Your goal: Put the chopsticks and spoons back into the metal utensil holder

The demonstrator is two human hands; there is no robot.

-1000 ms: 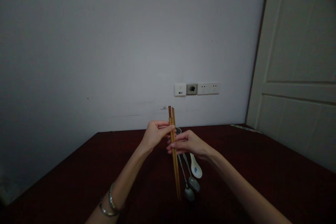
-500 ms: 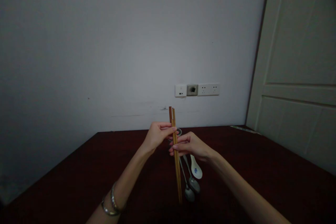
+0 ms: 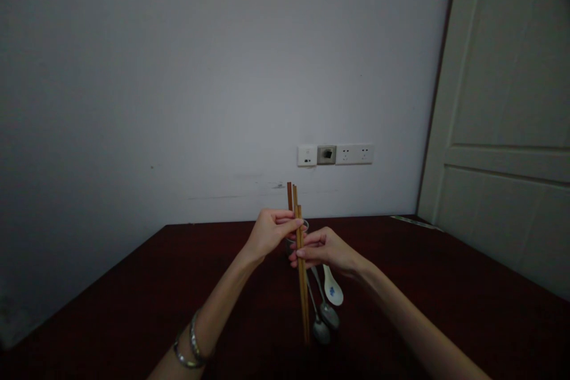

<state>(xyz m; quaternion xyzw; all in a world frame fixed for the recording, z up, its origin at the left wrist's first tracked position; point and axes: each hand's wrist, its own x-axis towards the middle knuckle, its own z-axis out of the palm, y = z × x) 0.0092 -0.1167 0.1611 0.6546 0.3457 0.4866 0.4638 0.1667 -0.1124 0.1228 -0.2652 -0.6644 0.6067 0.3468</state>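
Observation:
My left hand [image 3: 276, 230] pinches a pair of wooden chopsticks [image 3: 303, 297] near their upper end. Lower down the same pair, my right hand [image 3: 325, 249] has its thumb and fingers closed on them. The chopsticks slant steeply, with their lower ends toward me. Behind my hands stands a clear glass [image 3: 305, 225], mostly covered by my fingers. More chopsticks [image 3: 290, 195] rise beyond my left hand; whether they stand in the glass is hidden. Two metal spoons [image 3: 329, 316] and a white soup spoon [image 3: 333, 290] with a blue mark lie just right of the held pair.
The dark red tabletop [image 3: 178, 285] runs back to a pale wall. Several sockets and switches [image 3: 335, 155] sit on that wall above the table. A thin strip [image 3: 414, 222] lies along the far right edge, beside a white panelled door [image 3: 503, 130].
The tops of the held chopsticks now show apart from those behind, one end sitting lower. Both hands have shifted very slightly right. The spoons stay put.

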